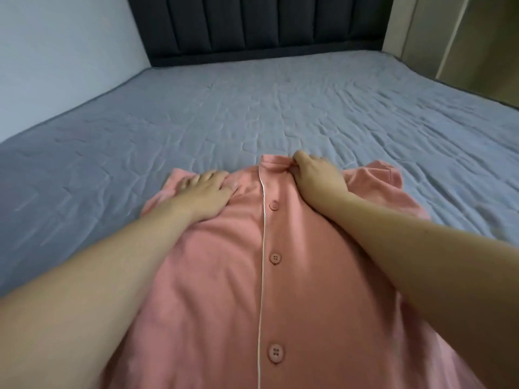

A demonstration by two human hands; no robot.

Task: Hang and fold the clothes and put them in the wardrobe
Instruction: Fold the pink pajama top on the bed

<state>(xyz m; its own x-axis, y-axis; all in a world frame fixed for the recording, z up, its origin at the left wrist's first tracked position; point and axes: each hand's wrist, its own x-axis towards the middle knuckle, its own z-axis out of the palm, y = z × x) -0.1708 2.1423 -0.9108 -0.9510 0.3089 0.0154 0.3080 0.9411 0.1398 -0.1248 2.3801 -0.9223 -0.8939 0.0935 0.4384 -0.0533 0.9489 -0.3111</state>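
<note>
Shirt: a pink button-up shirt [295,276] lies flat, front side up, on the bed [252,108], its collar end pointing toward the headboard [252,23] and its lower part running out of the bottom of the view.
Placket: white piping [263,248] runs down the middle of the shirt, with three pink buttons [275,258] just to its right, all fastened.
Left hand: the left hand [207,192] rests palm down on the shirt's left shoulder, left of the piping, fingers spread and fairly straight, pressing the cloth flat rather than clutching it.
Right hand: the right hand [317,172] sits at the collar [273,164], right of the piping, with fingers curled and pinching a fold of the collar fabric.
Shirt relative to grip: the pinched spot is at the shirt's top edge; nearly all of the garment lies nearer the camera than both hands, under the forearms.
Sleeve: the shirt's right short sleeve [379,178] lies spread out beyond the right hand, away from the piping.
Bed cover: a wrinkled blue-grey sheet, bare beyond the collar up to the dark padded headboard.
</note>
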